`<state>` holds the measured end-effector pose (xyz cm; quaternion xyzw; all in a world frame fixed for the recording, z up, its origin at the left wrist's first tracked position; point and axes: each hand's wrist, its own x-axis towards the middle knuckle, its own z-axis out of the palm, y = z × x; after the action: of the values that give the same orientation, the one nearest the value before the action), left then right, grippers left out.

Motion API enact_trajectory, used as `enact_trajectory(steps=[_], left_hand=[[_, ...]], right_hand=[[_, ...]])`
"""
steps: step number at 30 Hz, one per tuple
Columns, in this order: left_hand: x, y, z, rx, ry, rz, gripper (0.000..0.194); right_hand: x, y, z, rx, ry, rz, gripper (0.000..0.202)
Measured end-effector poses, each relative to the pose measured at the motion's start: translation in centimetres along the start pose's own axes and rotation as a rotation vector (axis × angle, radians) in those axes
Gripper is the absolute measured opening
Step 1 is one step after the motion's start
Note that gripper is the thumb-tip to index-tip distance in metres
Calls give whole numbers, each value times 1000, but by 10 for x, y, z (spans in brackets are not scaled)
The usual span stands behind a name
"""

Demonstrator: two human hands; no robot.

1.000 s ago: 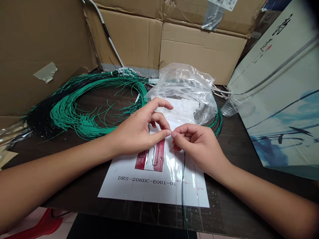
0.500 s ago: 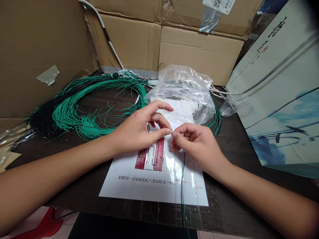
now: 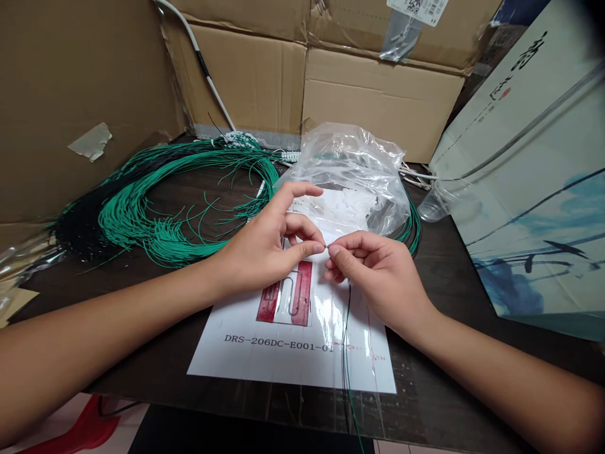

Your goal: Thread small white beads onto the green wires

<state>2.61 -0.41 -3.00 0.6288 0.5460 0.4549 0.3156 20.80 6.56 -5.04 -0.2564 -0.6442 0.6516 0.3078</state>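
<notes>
Over the printed sheet (image 3: 283, 362), my left hand (image 3: 278, 243) pinches something tiny between thumb and forefinger or middle finger, its upper finger raised. Tip to tip with it, my right hand (image 3: 368, 265) is closed on thin wires (image 3: 348, 353), one green and one black, which hang from beneath the hand past the table's front edge. The small piece between the fingertips is mostly hidden. Behind the hands lies a clear plastic bag (image 3: 350, 157) with small white pieces in it.
A large coil of green and black wires (image 3: 132, 221) lies on the dark table (image 3: 439, 271) at the left. Cardboard boxes (image 3: 255, 82) stand behind and at the left. A pale painted box (image 3: 520, 208) stands at the right, with a grey cable in front.
The fingertips have shifted very slightly upward, and the left hand's raised finger has moved a little up and left. Both hands keep their pinch.
</notes>
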Motion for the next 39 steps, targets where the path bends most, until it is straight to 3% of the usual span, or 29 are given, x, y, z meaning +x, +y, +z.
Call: enact_trajectory(steps=[11,25,32,39], left_hand=[[-3,0,2,87,20,31,77],[-4,-1,-7,376,-114,277,76],[-3,-6,-8,495,-108,350,78],[-3,1,-9,436,-154,389,64]], right_hand=[[0,-1,1,25,26,-20,20],[0,3,2,-66,-19,-34,18],[6,7,1,-84,-68,-40,15],[6,8,2,-105,-67,-192,11]])
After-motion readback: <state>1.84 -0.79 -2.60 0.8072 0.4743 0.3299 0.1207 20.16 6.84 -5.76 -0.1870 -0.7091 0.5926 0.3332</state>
